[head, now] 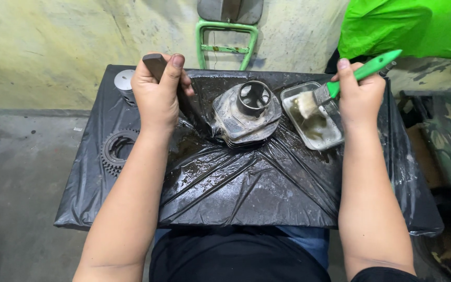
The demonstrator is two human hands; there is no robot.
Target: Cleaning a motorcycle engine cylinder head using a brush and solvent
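Note:
My left hand [157,94] grips a dark flat tool [184,99] by its handle, with the tip resting against the left side of a grimy metal engine cylinder [246,112] in the middle of the board. My right hand [360,94] holds a green-handled paintbrush [340,83], its pale bristles dipped over a clear rectangular container [335,138] of murky liquid, just right of the cylinder. The cylinder stands with its round bore facing up, on wet black plastic sheeting [236,183].
A toothed sprocket [116,151] and a silver piston [125,83] lie at the left of the sheeting. A green metal frame [225,47] stands against the wall behind. A bright green bag [408,26] sits at the upper right. Concrete floor lies to the left.

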